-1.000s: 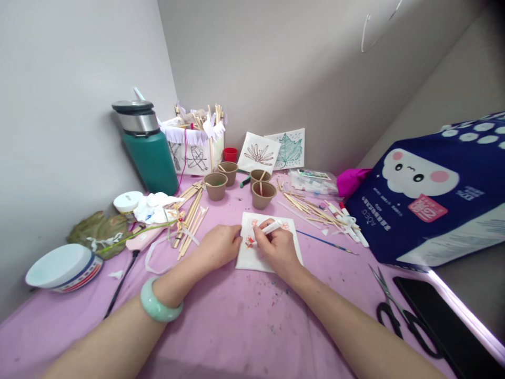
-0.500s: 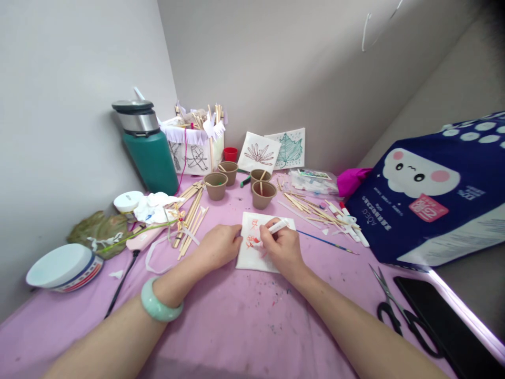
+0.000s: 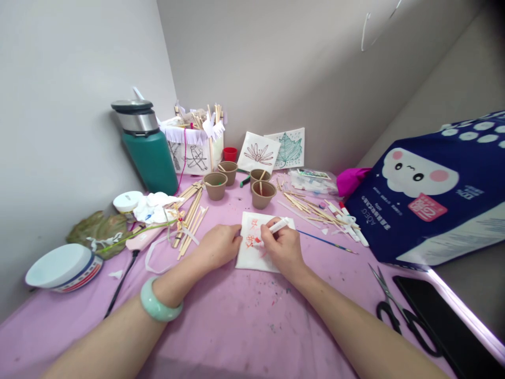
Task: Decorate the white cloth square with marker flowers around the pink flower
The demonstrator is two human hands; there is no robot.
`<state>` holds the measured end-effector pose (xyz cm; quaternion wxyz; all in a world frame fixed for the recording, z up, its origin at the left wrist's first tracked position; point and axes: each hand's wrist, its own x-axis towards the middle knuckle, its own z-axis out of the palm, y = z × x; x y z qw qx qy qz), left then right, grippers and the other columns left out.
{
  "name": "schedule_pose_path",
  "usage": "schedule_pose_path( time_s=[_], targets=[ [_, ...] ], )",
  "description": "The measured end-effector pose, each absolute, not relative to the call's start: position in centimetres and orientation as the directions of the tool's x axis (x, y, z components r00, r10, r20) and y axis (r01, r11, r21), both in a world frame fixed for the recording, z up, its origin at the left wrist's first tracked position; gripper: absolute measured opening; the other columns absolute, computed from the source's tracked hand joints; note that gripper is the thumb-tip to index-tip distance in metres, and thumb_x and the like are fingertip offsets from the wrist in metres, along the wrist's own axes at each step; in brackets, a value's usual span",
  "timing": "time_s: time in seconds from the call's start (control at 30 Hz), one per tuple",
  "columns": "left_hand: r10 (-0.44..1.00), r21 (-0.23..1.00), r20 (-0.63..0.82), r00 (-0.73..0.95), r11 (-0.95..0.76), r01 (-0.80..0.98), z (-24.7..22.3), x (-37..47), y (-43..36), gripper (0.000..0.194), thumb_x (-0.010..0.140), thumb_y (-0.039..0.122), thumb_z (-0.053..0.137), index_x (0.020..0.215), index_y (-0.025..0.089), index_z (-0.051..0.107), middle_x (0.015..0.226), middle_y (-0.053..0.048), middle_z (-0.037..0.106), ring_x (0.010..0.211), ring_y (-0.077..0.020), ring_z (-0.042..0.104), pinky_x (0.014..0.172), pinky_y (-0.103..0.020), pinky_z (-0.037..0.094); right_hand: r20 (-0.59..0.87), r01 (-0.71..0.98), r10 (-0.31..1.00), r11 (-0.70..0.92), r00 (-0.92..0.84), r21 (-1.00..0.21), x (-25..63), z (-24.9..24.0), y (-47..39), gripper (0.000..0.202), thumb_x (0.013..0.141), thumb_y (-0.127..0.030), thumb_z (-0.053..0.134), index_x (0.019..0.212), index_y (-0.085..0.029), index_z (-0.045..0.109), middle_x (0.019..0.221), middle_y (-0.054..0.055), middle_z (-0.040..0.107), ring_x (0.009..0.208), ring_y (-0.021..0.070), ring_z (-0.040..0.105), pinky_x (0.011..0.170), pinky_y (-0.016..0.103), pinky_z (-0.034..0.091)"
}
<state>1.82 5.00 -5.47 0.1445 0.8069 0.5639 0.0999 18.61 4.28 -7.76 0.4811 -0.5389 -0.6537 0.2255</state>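
A white canvas square (image 3: 252, 261) lies flat on the table, with orange-red marks (image 3: 250, 241) drawn on its left part. My right hand (image 3: 284, 247) is closed around a white marker (image 3: 279, 226), whose red tip is at the canvas beside the marks. At the canvas's left edge, my left hand (image 3: 220, 246) has its fingers curled and its thumb against the border, gripping it. The fingers' undersides are hidden. A pale green bangle (image 3: 161, 301) is on my left wrist.
Brown pots (image 3: 263, 195) stand behind the canvas, with bamboo sticks (image 3: 193, 221) to the left. A thin blue paintbrush (image 3: 327, 241) lies to the right. Scissors (image 3: 389, 295) and a black phone (image 3: 437, 316) are near right. A green bottle (image 3: 150, 160) stands back left.
The marker tip has shifted very slightly across the canvas, and the red marks look a little denser. My left hand stays in place.
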Motion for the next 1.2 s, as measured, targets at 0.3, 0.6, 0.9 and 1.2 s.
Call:
schedule_pose_path(
  time_s=[0.3,0.6,0.9,1.2],
  targets=[
    [0.939,0.350,-0.008,0.343,-0.319,0.881,-5.4,1.9,5.0,0.029,0.085,0.023,0.041,0.102,0.021,0.065,0.087,-0.007,0.072,0.082,-0.0225,0.065,0.066,-0.028,0.040,0.371,0.503,0.928,0.302,0.041,-0.810,18.6,-7.9,4.3,0.022,0.081,-0.032,0.051,0.062,-0.020,0.051,0.051,-0.004,0.055,0.047,0.0119,0.052,0.049,0.022,0.036],
    [0.940,0.370,-0.016,0.341,-0.311,0.875,-5.5,1.8,5.0,0.027,0.085,0.023,0.042,0.098,0.022,0.065,0.092,-0.007,0.072,0.086,-0.0216,0.066,0.071,-0.028,0.042,0.372,0.474,0.928,0.325,0.005,-0.818,18.4,-7.6,4.0,0.025,0.082,-0.034,0.049,0.061,-0.020,0.049,0.051,-0.004,0.051,0.046,0.0111,0.050,0.048,0.022,0.036],
    [0.944,0.377,-0.031,0.328,-0.293,0.879,-5.4,1.9,5.1,0.029,0.086,0.024,0.042,0.105,0.022,0.064,0.089,-0.007,0.072,0.083,-0.0214,0.066,0.069,-0.028,0.041,0.390,0.432,0.907,0.292,0.158,-0.854,19.4,-6.9,4.6,0.023,0.080,-0.034,0.052,0.062,-0.021,0.050,0.051,-0.003,0.057,0.046,0.0123,0.051,0.050,0.022,0.038],
    [0.940,0.401,-0.008,0.342,-0.311,0.862,-5.4,1.6,5.3,0.035,0.086,0.022,0.042,0.114,0.022,0.062,0.103,-0.009,0.071,0.094,-0.0224,0.064,0.074,-0.028,0.042,0.216,0.155,0.967,0.194,0.138,-0.969,21.7,-6.2,5.1,0.028,0.081,-0.045,0.057,0.072,-0.019,0.050,0.052,-0.004,0.053,0.042,0.0097,0.045,0.043,0.021,0.035]
  ],
)
